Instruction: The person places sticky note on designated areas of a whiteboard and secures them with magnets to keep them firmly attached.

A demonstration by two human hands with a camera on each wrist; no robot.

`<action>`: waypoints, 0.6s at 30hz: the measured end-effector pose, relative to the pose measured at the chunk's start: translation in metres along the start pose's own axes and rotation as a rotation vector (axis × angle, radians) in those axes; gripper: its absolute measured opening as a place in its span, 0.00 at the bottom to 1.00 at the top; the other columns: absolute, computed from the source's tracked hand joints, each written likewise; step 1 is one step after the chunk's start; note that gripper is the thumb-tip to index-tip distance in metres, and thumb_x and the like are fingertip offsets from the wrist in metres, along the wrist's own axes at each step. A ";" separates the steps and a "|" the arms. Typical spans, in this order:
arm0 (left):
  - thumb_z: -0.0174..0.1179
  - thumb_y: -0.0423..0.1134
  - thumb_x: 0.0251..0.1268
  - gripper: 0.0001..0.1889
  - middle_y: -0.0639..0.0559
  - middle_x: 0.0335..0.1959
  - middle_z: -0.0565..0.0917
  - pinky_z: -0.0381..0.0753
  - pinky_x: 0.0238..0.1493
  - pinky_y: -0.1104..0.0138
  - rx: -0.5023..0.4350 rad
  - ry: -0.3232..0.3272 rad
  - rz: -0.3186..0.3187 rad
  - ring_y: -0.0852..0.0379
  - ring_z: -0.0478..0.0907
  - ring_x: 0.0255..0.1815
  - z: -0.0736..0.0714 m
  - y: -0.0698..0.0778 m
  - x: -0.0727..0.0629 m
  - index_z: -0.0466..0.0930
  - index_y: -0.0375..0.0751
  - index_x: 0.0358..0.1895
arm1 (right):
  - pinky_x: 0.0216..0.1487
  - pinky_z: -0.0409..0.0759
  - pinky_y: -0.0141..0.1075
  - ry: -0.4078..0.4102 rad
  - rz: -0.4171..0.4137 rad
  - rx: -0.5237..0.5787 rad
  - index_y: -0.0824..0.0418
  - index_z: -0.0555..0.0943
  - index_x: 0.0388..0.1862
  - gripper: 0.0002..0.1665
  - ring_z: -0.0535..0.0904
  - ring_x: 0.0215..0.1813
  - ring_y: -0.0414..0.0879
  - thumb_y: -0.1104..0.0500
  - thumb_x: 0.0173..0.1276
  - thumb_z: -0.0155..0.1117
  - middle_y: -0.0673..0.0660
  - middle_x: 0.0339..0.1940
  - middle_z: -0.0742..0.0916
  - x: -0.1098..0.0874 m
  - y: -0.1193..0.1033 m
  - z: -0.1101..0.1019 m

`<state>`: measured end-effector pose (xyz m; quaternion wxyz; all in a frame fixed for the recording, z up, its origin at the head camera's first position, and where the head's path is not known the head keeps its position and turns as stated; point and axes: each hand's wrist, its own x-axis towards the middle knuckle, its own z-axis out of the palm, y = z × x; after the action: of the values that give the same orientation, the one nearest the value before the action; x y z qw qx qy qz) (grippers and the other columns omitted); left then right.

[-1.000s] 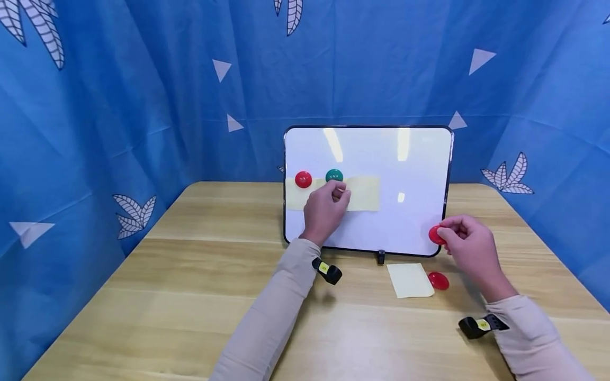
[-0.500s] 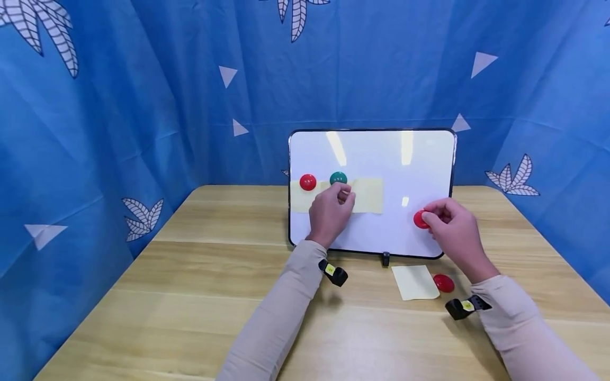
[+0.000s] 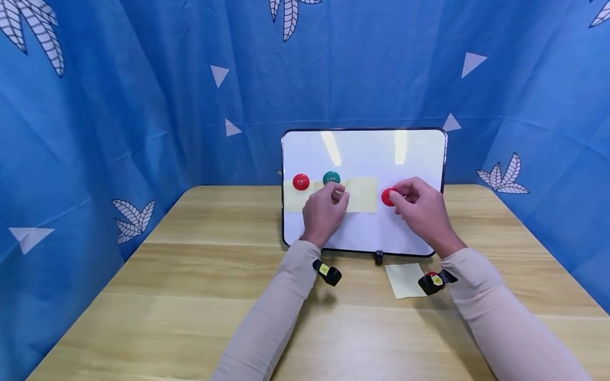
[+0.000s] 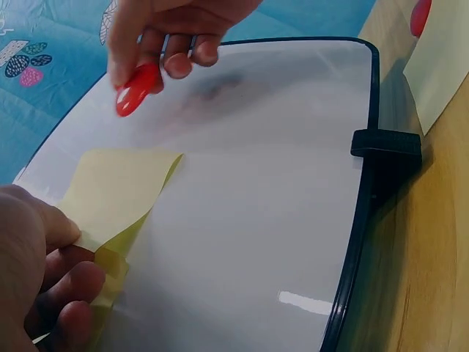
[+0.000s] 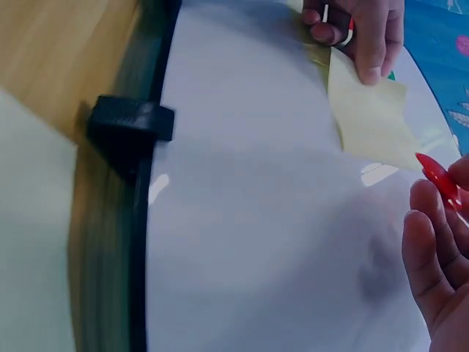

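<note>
My left hand (image 3: 326, 211) pinches the left edge of a pale yellow sticky note (image 4: 124, 191) against the whiteboard (image 3: 329, 233); its free edge lifts slightly from the surface. My right hand (image 3: 421, 209) holds a round red magnet (image 3: 388, 197) between thumb and fingertips, just right of that note. The left wrist view shows the magnet (image 4: 136, 92) tilted and apart from the board. Another sticky note (image 3: 296, 201) lies at the board's left side, with a red magnet (image 3: 301, 182) at its top. A green magnet (image 3: 331, 177) sits above my left hand, its lower part hidden.
A loose sticky note (image 3: 404, 280) lies on the wooden table (image 3: 190, 296) before the board. Another red magnet (image 3: 432, 274) beside it is mostly hidden by the right wrist camera (image 3: 431, 284). A black clip foot (image 3: 378, 257) stands at the board's lower edge. Blue curtain (image 3: 143, 106) hangs behind.
My right hand has carried the red magnet left and up, from the board's lower right corner to beside the sticky note. The left hand has stayed in place on the note.
</note>
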<state>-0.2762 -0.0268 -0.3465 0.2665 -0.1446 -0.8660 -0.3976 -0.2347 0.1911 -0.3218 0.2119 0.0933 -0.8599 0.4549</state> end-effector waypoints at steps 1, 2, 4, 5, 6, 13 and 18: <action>0.63 0.44 0.71 0.10 0.56 0.33 0.87 0.77 0.29 0.71 0.000 -0.001 -0.001 0.62 0.82 0.32 0.000 0.000 0.000 0.83 0.44 0.47 | 0.35 0.82 0.31 -0.008 -0.001 0.001 0.60 0.79 0.53 0.20 0.84 0.36 0.49 0.48 0.72 0.66 0.56 0.44 0.86 0.001 -0.001 0.001; 0.63 0.44 0.71 0.10 0.56 0.33 0.87 0.77 0.29 0.72 0.000 -0.003 -0.002 0.62 0.82 0.31 0.001 0.000 0.000 0.83 0.44 0.47 | 0.35 0.82 0.31 -0.016 -0.004 0.000 0.59 0.79 0.54 0.20 0.84 0.36 0.49 0.48 0.72 0.66 0.56 0.44 0.86 0.003 -0.002 0.002; 0.63 0.45 0.70 0.10 0.56 0.33 0.87 0.77 0.29 0.71 -0.003 -0.009 -0.007 0.62 0.82 0.31 0.001 0.001 0.000 0.83 0.44 0.47 | 0.35 0.82 0.31 -0.028 -0.015 0.001 0.59 0.79 0.54 0.20 0.84 0.36 0.49 0.49 0.72 0.66 0.56 0.44 0.86 0.005 -0.003 0.004; 0.63 0.45 0.71 0.10 0.56 0.33 0.87 0.76 0.29 0.71 0.000 -0.010 -0.011 0.62 0.81 0.31 0.002 0.001 -0.001 0.83 0.44 0.47 | 0.35 0.82 0.31 -0.034 -0.023 0.001 0.60 0.79 0.55 0.20 0.84 0.37 0.49 0.49 0.72 0.66 0.57 0.44 0.86 0.006 -0.004 0.005; 0.63 0.45 0.70 0.10 0.57 0.32 0.87 0.76 0.29 0.71 0.001 -0.011 -0.014 0.62 0.81 0.31 0.002 0.001 -0.001 0.83 0.44 0.47 | 0.35 0.82 0.31 -0.038 -0.031 0.003 0.60 0.79 0.55 0.20 0.85 0.37 0.49 0.50 0.72 0.66 0.57 0.45 0.87 0.007 -0.005 0.007; 0.63 0.46 0.70 0.10 0.56 0.32 0.86 0.77 0.32 0.69 0.009 -0.005 -0.016 0.62 0.81 0.31 0.000 0.002 0.001 0.83 0.44 0.46 | 0.37 0.81 0.28 0.006 -0.071 -0.003 0.61 0.80 0.54 0.17 0.83 0.42 0.46 0.53 0.71 0.67 0.56 0.45 0.87 0.022 -0.010 0.020; 0.64 0.45 0.70 0.10 0.55 0.33 0.87 0.77 0.32 0.69 0.006 -0.002 -0.043 0.61 0.81 0.32 0.001 0.003 0.000 0.83 0.44 0.46 | 0.45 0.82 0.37 0.040 -0.100 -0.030 0.62 0.80 0.53 0.16 0.82 0.44 0.47 0.55 0.71 0.68 0.56 0.46 0.87 0.029 -0.019 0.025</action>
<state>-0.2756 -0.0245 -0.3450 0.2574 -0.1255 -0.8703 -0.4007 -0.2608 0.1610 -0.3070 0.2530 0.1238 -0.8566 0.4324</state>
